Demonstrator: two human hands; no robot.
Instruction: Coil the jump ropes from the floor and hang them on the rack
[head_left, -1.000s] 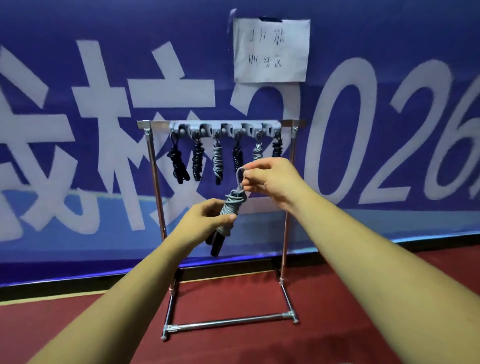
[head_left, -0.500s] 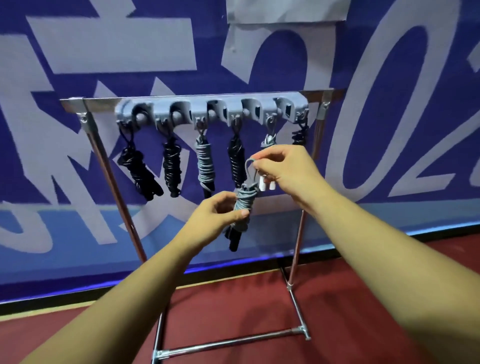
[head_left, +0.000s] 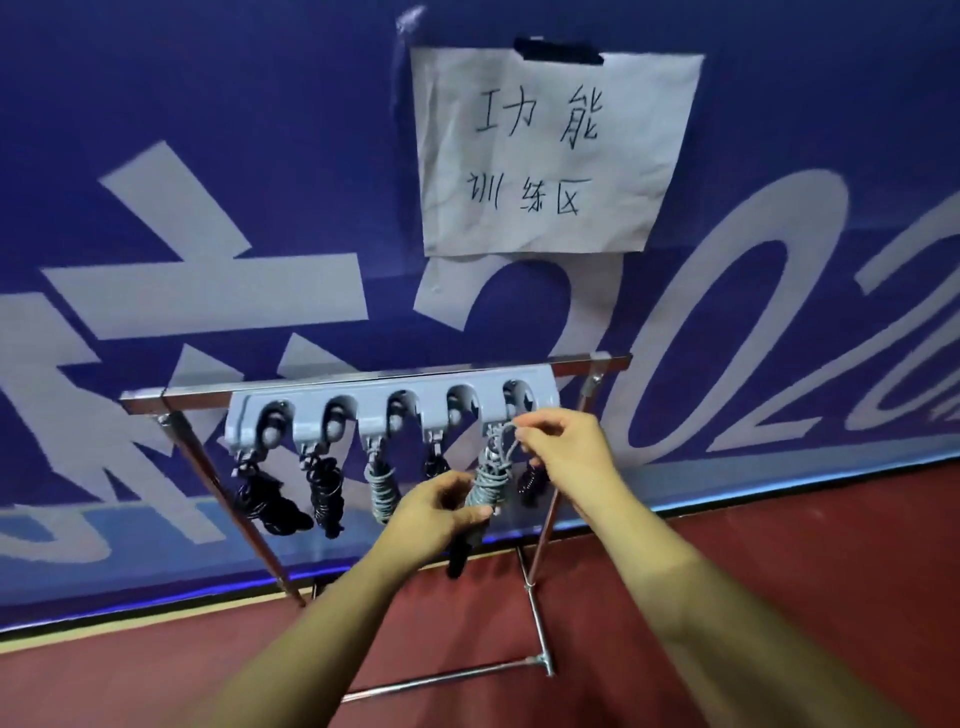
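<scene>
A coiled grey jump rope (head_left: 487, 483) with black handles hangs between my hands, right in front of the rack's fifth hook. My left hand (head_left: 436, 512) grips the lower part of the coil. My right hand (head_left: 566, 449) pinches the rope's top loop up by the grey hook strip (head_left: 395, 410) of the metal rack (head_left: 197, 397). Several coiled ropes hang from the strip: two black ones (head_left: 270, 501) at the left, a grey one (head_left: 381, 488), and dark ones partly hidden behind my hands.
The rack stands on a red floor (head_left: 779, 545) against a blue banner wall (head_left: 208, 156) with white lettering. A handwritten paper sign (head_left: 550, 150) is taped above the rack. The rack's chrome base bar (head_left: 441, 680) lies near my forearms.
I have moved closer to the rack and both hands have raised the grey rope, bringing its top loop up to the hook strip at the right end.
</scene>
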